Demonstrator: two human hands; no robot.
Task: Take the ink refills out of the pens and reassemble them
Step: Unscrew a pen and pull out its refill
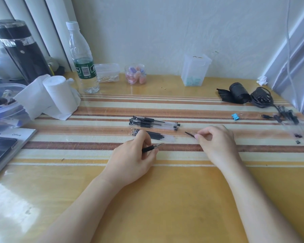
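Observation:
My left hand (135, 155) grips a black pen front section (152, 147) with its metal tip pointing right. My right hand (216, 141) pinches a thin dark piece (189, 134), likely a refill end or a pen part, that sticks out to the left. Several loose ink refills (154, 135) lie on the table just behind my left hand. Behind them lies a small pile of assembled clear pens (153, 122) with black grips. More pen parts (288, 114) and small black caps (298, 136) lie at the far right.
A water bottle (82, 58), a tissue roll (60, 95), small clear containers (135, 73) and a tall translucent box (195, 70) stand along the back. A blue binder clip (235, 116), a black cable bundle (261, 98), a booklet (16, 137) and a plastic tub (2, 104) sit at the sides.

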